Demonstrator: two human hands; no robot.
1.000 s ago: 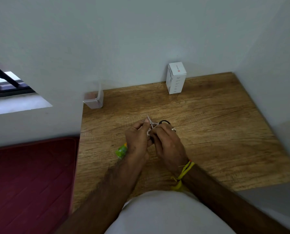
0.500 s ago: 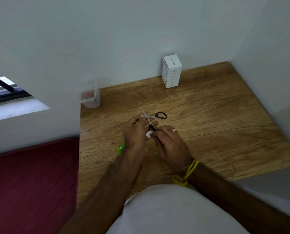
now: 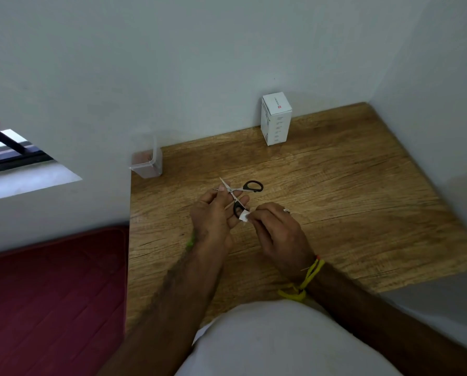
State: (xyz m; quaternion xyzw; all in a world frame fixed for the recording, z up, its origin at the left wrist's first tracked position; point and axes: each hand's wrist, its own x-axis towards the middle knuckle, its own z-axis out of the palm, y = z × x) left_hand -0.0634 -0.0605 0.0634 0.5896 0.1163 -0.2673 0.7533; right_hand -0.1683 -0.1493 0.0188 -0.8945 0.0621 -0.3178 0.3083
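While our left hand [image 3: 213, 215] is gripping the open scissors [image 3: 237, 189] at frame centre, blades pointing upper left, our right hand [image 3: 278, 230] is pinching a white scrap [image 3: 244, 215] just beside the lower handle.

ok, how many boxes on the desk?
2: a white carton standing at the back, and a clear plastic tub in the back left corner. Others may be hidden.
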